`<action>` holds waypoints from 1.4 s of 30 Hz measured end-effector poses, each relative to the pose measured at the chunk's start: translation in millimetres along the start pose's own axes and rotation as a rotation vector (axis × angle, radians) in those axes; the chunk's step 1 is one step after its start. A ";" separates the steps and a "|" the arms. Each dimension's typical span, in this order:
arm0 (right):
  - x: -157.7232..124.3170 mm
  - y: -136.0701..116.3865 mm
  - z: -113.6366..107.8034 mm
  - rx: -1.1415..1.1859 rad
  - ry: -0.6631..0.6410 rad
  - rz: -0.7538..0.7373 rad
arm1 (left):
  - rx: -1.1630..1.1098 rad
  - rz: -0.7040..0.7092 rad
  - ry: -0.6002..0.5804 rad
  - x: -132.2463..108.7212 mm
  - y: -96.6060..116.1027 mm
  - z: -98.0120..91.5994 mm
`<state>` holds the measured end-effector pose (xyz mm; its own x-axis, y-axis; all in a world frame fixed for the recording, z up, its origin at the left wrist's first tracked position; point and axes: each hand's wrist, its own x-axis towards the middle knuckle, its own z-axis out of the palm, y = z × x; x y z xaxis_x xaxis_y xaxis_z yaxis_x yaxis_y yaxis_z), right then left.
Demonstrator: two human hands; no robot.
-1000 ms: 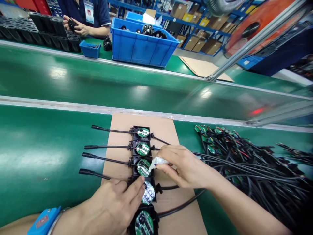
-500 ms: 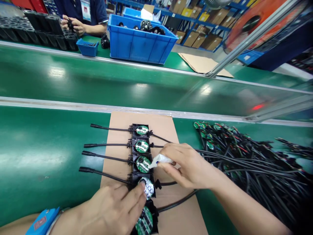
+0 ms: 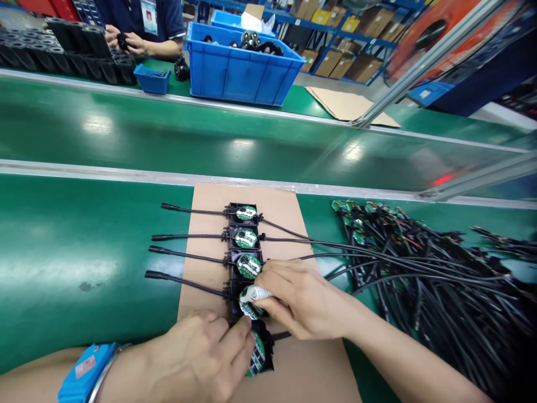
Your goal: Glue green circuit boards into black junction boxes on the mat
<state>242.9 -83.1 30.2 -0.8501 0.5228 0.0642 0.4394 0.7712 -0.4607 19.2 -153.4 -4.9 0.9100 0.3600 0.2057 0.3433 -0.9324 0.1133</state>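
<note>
Head camera: the right hand point(image 3: 304, 305) is closed narrow, thumb and fingers pinching a small white tube point(image 3: 257, 293). The tube's tip lies over a round green circuit board point(image 3: 248, 309), fourth in a row on a brown cardboard sheet point(image 3: 210, 224). Its forearm enters from the lower right. The left hand point(image 3: 201, 355) is palm down with curled fingers and touches the nearest black plastic housing point(image 3: 265, 350); whether it grips cannot be told.

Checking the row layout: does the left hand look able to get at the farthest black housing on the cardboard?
Probably yes. The farthest housing lies uncovered. The right hand and its white tube sit over the fourth housing, but the cardboard left of the row leaves the left hand a way.
</note>
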 end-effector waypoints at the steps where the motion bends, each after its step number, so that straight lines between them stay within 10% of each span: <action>1: -1.8 -0.8 -1.9 -0.004 -0.010 0.002 | -0.001 0.002 -0.003 -0.4 0.0 0.6; 28: -17.6 7.1 -6.6 -0.028 0.025 0.062 | -0.018 0.006 0.027 -0.1 -2.4 -0.7; 42: -21.1 -43.2 18.4 0.055 0.085 -0.052 | 0.009 0.223 -0.012 -4.8 29.0 -20.7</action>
<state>236.5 -134.1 32.4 -0.8426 0.5132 0.1631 0.3769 0.7784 -0.5021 20.0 -181.5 17.5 0.9662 0.1448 0.2133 0.1354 -0.9891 0.0581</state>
